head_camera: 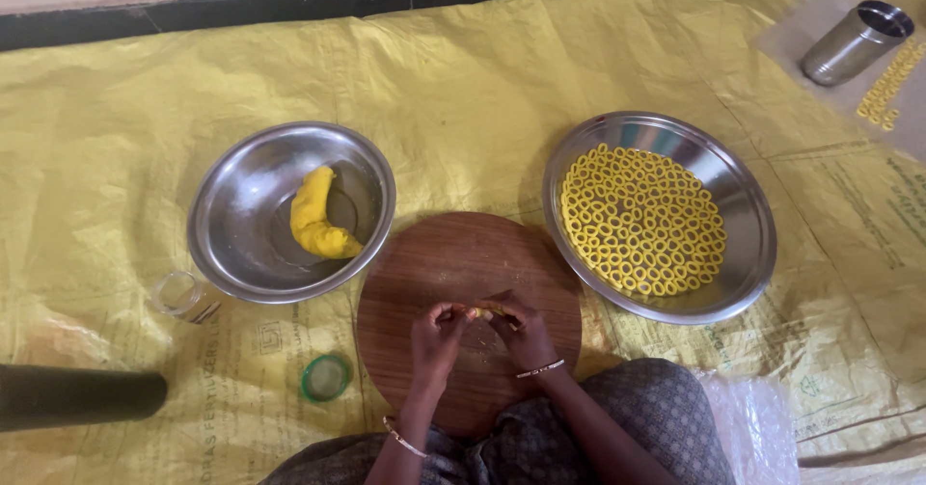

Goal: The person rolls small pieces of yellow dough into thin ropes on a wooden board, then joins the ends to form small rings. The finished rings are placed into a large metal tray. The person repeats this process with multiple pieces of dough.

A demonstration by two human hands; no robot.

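My left hand and my right hand meet over a round wooden board, and together they pinch a small piece of yellow dough between the fingertips. A curved lump of yellow dough lies in a steel bowl at the left. To the right, a wide steel plate holds several small yellow dough rings packed in one layer.
A yellow woven sheet covers the floor. A small glass jar lies beside the bowl, a green lid near the board, a dark cylinder at far left. A steel tumbler and more rings sit at top right.
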